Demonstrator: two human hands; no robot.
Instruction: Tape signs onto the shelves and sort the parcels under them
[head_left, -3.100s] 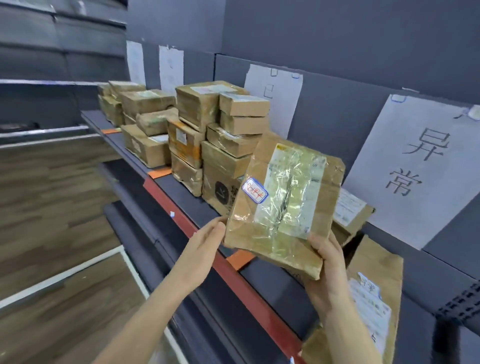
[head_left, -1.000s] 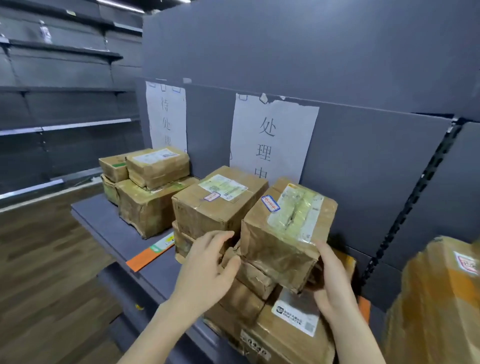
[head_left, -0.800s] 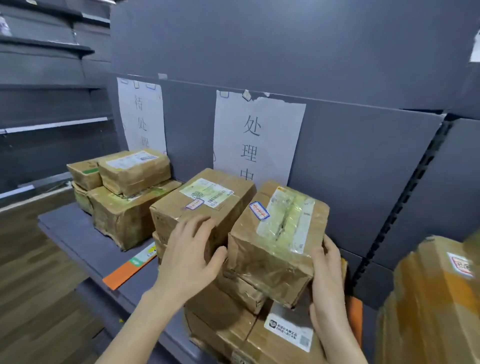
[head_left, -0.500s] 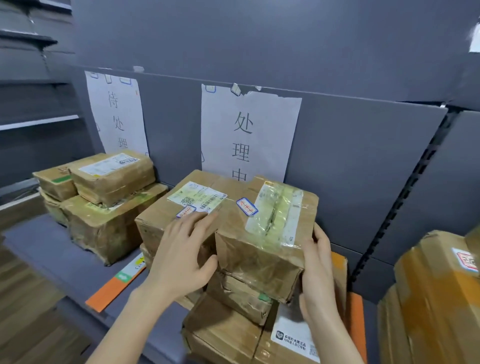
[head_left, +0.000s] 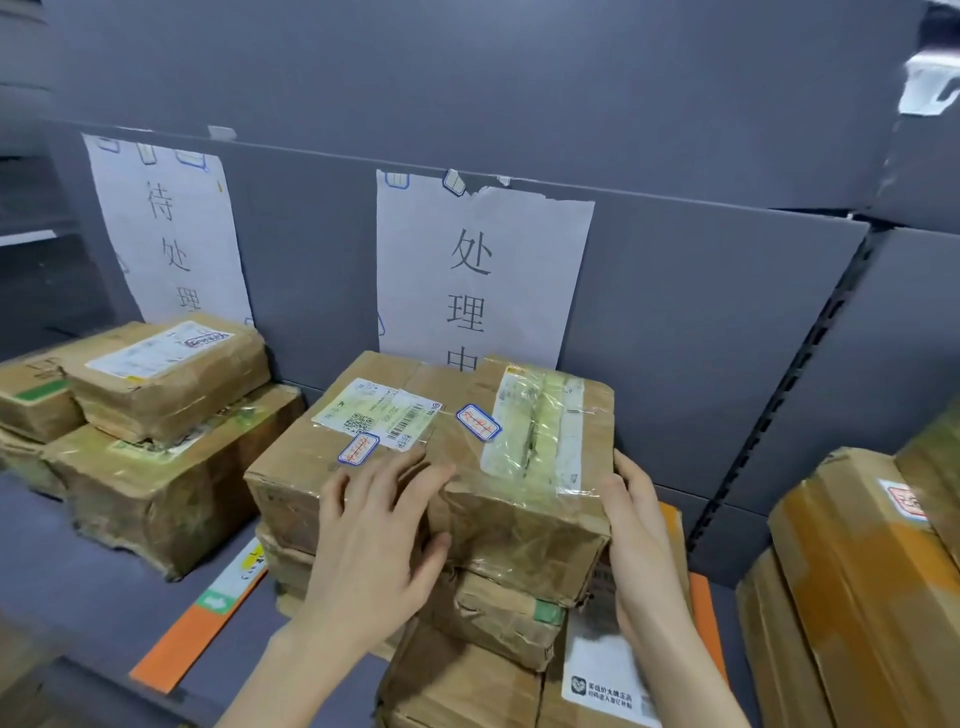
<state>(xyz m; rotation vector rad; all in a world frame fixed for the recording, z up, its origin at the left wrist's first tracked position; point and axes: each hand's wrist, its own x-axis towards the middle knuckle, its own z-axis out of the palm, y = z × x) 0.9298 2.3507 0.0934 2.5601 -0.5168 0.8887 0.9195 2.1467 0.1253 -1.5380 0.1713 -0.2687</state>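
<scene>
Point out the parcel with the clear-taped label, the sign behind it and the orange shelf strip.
Parcel with the clear-taped label (head_left: 540, 441): head view, label on top.
Sign behind it (head_left: 470, 280): head view, sheet's middle.
Orange shelf strip (head_left: 179, 649): head view, its near end.

Open shelf deck (head_left: 78, 582) in front of the left stack (head_left: 156, 467), and an open lane between it and the middle stack (head_left: 467, 649) with room for a hand. Tighter on the right: only a narrow gap beside the orange-taped parcels (head_left: 857, 597), partly taken up by the right hand (head_left: 639, 545). Closed off behind by the back panel (head_left: 701, 338) — free above the top parcels.
</scene>
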